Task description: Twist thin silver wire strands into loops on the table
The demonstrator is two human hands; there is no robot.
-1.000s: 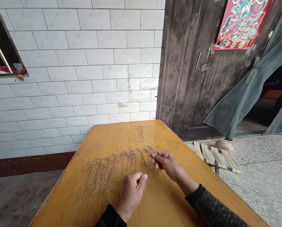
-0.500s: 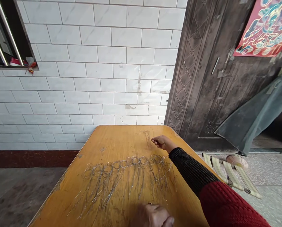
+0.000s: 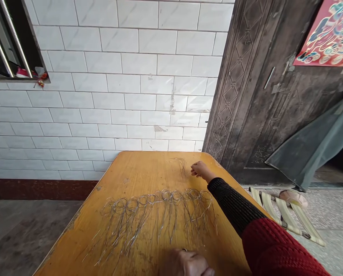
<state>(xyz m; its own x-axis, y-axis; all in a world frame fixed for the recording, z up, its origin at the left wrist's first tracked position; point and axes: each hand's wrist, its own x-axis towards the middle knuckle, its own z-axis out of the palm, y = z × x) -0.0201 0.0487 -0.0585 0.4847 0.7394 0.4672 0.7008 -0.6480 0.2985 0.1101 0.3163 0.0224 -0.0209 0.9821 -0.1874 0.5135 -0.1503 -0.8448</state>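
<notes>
My right hand (image 3: 199, 170), at the end of a black cuff and red knitted sleeve, reaches over the far right of the table. Its fingers are pinched together; anything between them is too small to make out. Just left of it lie a few thin loose wires (image 3: 182, 165). My left hand (image 3: 188, 264) rests at the near edge of the view, curled closed with a ring on one finger, and its inside is hidden. Between the hands a row of looped thin wires (image 3: 132, 205) crosses the table, their loose tails trailing towards me.
The wooden table (image 3: 142, 168) has worn edges and stands near a white tiled wall (image 3: 102, 80). To the right are a dark carved door (image 3: 246, 103), a hanging grey-green curtain (image 3: 318, 149) and a low strapped seat or frame (image 3: 286, 214) on the floor. A barred window (image 3: 13, 42) is at upper left.
My right hand has shifted slightly right, away from the loose far wires. The left hand stays closed at the near edge. The view has turned slightly.
</notes>
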